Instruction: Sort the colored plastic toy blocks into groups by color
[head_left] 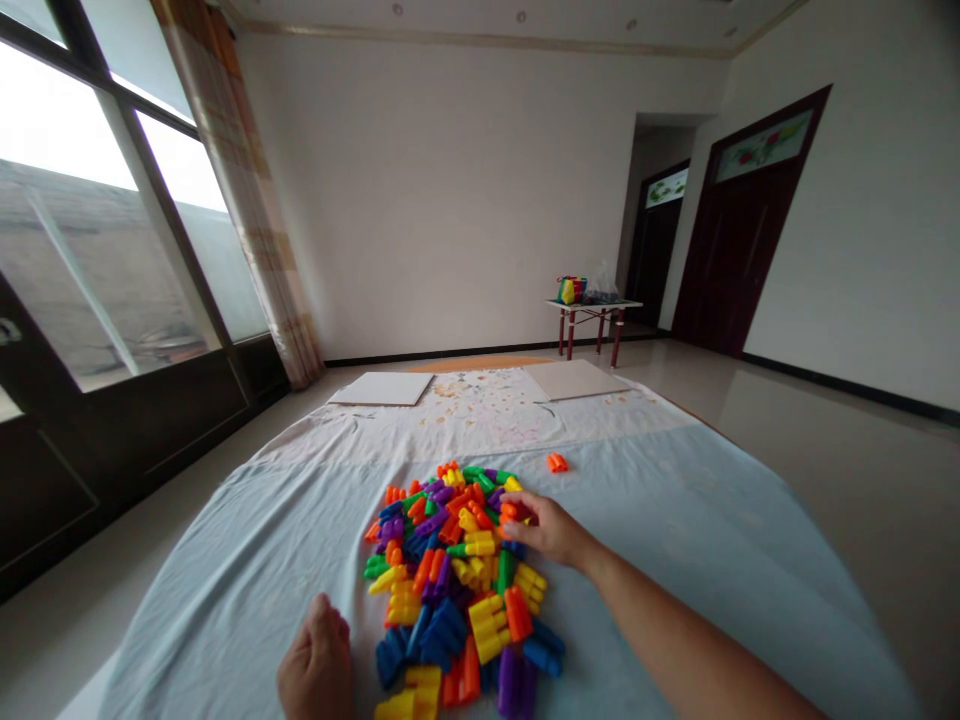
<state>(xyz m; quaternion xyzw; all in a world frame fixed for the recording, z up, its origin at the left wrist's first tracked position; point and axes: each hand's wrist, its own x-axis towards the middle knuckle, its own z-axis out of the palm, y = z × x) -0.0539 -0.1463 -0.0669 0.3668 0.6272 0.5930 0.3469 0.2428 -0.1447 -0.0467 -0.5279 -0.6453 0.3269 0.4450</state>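
Note:
A heap of plastic building blocks (480, 543) in orange, yellow, green, blue and purple lies on the cloth in front of me. My right hand (551, 530) reaches in from the right to the heap's far right edge, its thumb and fingers closed around an orange building block (508, 512). My left hand (318, 660) rests to the left of the heap, apart from it, fingers curled in with nothing showing in them. One loose orange block (557, 463) lies by itself beyond my right hand.
The bed-like surface is covered with a pale blue cloth (247, 560). Toward its far edge lie a white board (382, 388) on the left and a beige board (576, 380) on the right. Behind stands a small table (592, 304) with a colourful bag (571, 290) and a plastic bag.

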